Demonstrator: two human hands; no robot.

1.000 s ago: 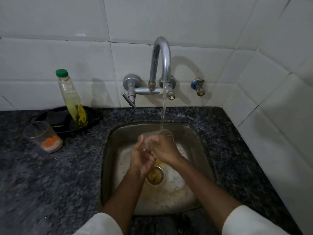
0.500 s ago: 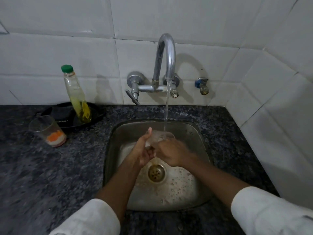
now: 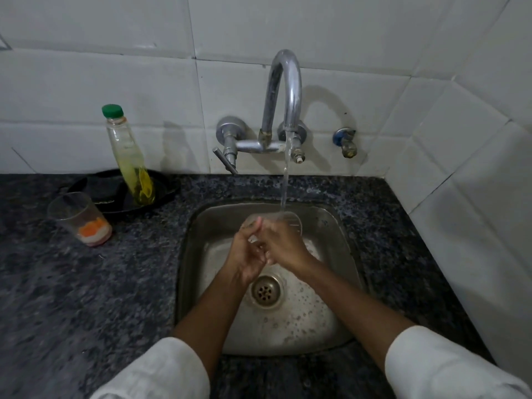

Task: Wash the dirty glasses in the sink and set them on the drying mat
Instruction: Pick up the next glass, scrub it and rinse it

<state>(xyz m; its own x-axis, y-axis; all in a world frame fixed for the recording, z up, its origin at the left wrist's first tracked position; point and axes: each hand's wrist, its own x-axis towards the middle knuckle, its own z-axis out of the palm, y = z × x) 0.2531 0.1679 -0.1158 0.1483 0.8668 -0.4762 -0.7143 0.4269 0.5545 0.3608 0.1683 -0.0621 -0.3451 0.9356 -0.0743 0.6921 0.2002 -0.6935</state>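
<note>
- Head view: both hands meet over the steel sink (image 3: 339,283), just above the drain (image 3: 265,290).
- The left hand (image 3: 244,254) has its fingers curled round the near side of a clear glass (image 3: 283,219), thumb raised along the rim.
- The right hand (image 3: 283,244) wraps the glass from the other side, fingers bent over it and touching the left hand's knuckles.
- The glass sits between the two hands, its far rim showing just beyond the fingertips, tilted toward the back wall of the sink.
- A stream of water (image 3: 285,180) falls from the curved tap (image 3: 283,90) straight onto the glass, beyond the hands.
- Soapy droplets cover the sink floor on the near side of the hands.
- Well to the left of the left hand, on the dark speckled counter (image 3: 86,298), stands a second glass (image 3: 80,218) with orange and white residue at its bottom.
- Just behind that glass lies a black dish (image 3: 164,185) holding a bottle (image 3: 129,159) of yellow liquid with a green cap, leaning toward the tiled wall (image 3: 86,90).
- White sleeves (image 3: 449,367) cover both forearms below the hands.
</note>
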